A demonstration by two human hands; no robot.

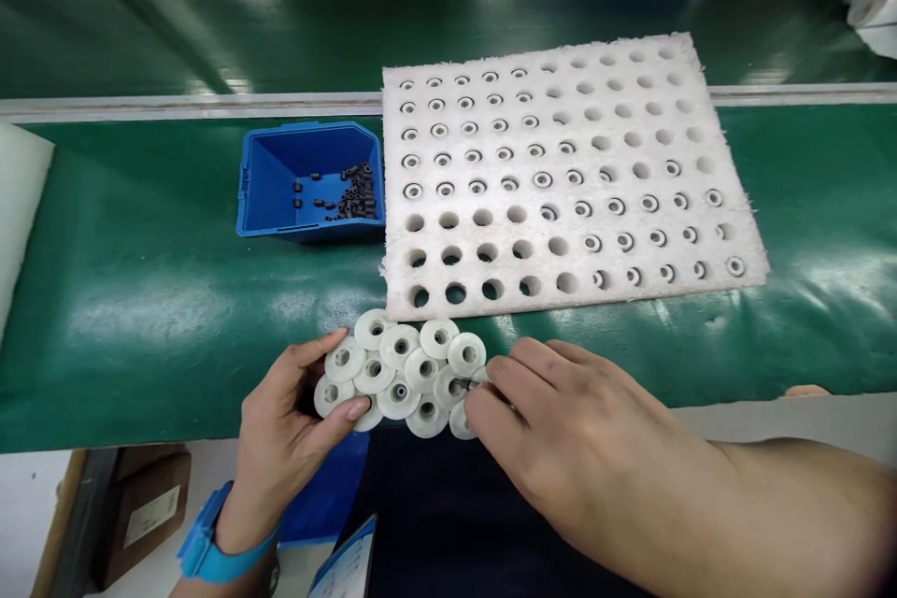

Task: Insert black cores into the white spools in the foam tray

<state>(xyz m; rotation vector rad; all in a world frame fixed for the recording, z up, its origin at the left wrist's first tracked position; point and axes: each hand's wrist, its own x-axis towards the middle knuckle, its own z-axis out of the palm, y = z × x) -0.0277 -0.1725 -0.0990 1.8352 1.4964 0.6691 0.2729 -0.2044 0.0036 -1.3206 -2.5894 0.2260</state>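
Observation:
A bunch of white round flanged plastic parts (399,346), each with a hole in its middle, is gathered over the front edge of the table. My left hand (287,420) grips this bunch from the left, thumb in front and index finger behind. Small dark inserts show inside some of the holes. At the bunch's right end, my right hand (553,420) has its fingers pinched together against the parts. Something dark shows by those fingertips, but what they hold is mostly hidden.
A white foam tray (578,107) with rows of holes lies beyond my hands; many holes contain white ring-shaped parts. Left of it stands a blue bin (273,177) with small black cylindrical pieces (357,196). Green mat (140,299) covers the table. A brown box (144,514) sits below, left.

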